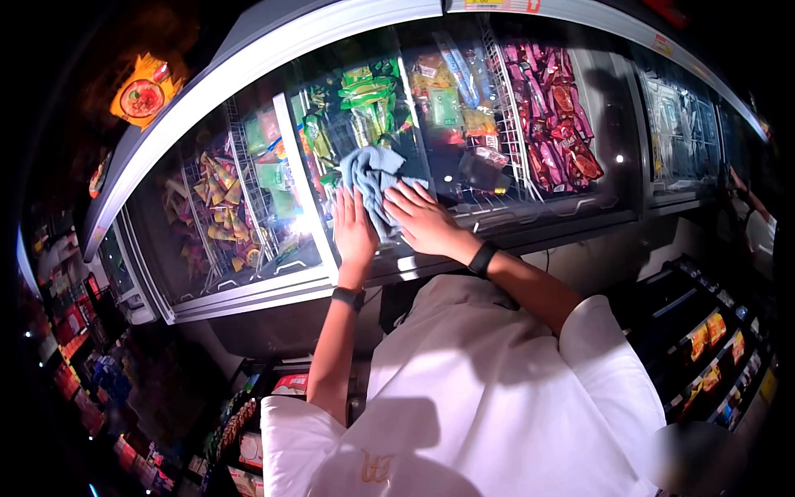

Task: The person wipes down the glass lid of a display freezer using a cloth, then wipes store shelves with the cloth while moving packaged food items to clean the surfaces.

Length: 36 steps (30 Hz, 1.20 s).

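Observation:
A crumpled grey-blue cloth (373, 176) lies on the glass lid (426, 157) of a chest freezer. My left hand (354, 228) rests flat at the cloth's left edge, its fingers straight and pointing away from me. From the right, my right hand (421, 219) presses flat over the cloth's right part, fingers stretched out. Neither hand has its fingers curled around the cloth. Under the glass near my hands are green-wrapped packs (368, 95).
A white lid frame bar (305, 186) runs just left of my left hand. Wire dividers (507, 108) separate cone-shaped packs (219, 203) and dark pink packs (553, 124) inside the freezer. Shelves with packaged goods (704, 335) stand behind, on the right. Another person's arm (745, 190) shows at far right.

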{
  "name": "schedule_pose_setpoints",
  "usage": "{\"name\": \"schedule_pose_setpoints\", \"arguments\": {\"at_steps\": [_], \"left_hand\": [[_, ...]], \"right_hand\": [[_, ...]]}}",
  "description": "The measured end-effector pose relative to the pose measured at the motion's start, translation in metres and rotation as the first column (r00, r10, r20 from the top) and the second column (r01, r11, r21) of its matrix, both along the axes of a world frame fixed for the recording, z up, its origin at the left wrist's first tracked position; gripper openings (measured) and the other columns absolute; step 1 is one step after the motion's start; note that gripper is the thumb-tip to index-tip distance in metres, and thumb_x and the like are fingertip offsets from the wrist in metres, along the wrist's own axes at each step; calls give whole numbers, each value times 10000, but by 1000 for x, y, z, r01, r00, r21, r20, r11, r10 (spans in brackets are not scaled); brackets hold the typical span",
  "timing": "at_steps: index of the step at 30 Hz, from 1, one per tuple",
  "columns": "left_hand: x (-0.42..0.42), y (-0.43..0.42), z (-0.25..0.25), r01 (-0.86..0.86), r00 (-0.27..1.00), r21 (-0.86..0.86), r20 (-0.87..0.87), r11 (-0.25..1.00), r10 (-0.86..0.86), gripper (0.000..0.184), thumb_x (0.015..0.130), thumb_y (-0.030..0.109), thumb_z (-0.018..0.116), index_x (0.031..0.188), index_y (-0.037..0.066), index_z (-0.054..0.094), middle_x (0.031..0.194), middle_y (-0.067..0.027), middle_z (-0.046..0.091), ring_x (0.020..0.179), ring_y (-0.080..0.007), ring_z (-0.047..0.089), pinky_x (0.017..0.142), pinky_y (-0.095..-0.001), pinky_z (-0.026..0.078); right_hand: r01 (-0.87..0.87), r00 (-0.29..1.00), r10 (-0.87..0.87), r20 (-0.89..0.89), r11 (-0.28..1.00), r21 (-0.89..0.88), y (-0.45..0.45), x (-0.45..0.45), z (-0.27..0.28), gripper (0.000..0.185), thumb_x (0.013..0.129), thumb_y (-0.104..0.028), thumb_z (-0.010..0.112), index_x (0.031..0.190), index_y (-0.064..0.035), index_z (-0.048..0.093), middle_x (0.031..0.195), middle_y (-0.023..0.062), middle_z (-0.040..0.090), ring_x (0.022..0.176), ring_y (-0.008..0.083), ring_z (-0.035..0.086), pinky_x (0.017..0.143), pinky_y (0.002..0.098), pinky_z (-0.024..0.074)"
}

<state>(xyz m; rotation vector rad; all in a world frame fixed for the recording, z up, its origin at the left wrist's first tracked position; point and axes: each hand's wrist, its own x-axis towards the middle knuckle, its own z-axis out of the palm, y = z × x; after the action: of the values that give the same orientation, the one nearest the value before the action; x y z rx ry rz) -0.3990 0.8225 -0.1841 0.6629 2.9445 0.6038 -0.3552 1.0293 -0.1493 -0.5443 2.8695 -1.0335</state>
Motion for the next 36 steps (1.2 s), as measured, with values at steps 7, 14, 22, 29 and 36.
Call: {"name": "schedule_pose_setpoints", "arguments": {"at_steps": [7, 14, 22, 29, 36], "left_hand": [[15, -27, 8, -13, 999, -69, 31, 998, 15, 626, 967, 117, 520, 1557, 0, 348, 1608, -238, 342, 1516, -408, 278, 1222, -535, 235], [-81, -2, -11, -112, 986, 13, -122, 994, 113, 577, 1009, 181, 501, 1540, 0, 367, 1617, -262, 307, 1486, -485, 280, 1190, -607, 232], [-32, 11, -8, -18, 998, -107, -66, 994, 11, 719, 958, 322, 557, 1584, 61, 319, 1660, -233, 219, 1523, -494, 155, 1195, -661, 131], [54, 8, 6, 163, 986, -171, 76, 972, -152, 716, 938, 534, 586, 1576, 273, 391, 1687, -245, 99, 1526, -546, 27, 1117, -781, 59], [-22, 44, 1, 191, 982, -147, 41, 971, -186, 764, 973, 542, 554, 1601, 175, 322, 1675, -249, 145, 1524, -529, 90, 1143, -738, 125]], "right_hand": [[-95, 995, 94, 29, 994, 54, 21, -10, -10, 534, 883, -59, 609, 1408, -156, 579, 1540, 101, 464, 1473, 319, 377, 1222, 473, 278], [226, 973, -222, -65, 972, 61, 23, -80, -25, 505, 930, -122, 601, 1432, -157, 563, 1613, 112, 378, 1503, 335, 312, 1212, 491, 269], [208, 973, -199, -120, 975, 74, 15, -15, -10, 428, 968, -328, 621, 1304, -62, 642, 1506, 163, 497, 1449, 351, 383, 1176, 480, 307], [288, 958, -287, -14, 955, 66, 65, 69, -4, 393, 986, -270, 613, 1348, -118, 633, 1547, 122, 455, 1443, 350, 394, 1163, 482, 333], [513, 853, -502, -143, 857, 51, 58, 11, -23, 369, 971, -205, 617, 1248, 37, 640, 1484, 218, 496, 1375, 426, 447, 1117, 480, 397]]}}
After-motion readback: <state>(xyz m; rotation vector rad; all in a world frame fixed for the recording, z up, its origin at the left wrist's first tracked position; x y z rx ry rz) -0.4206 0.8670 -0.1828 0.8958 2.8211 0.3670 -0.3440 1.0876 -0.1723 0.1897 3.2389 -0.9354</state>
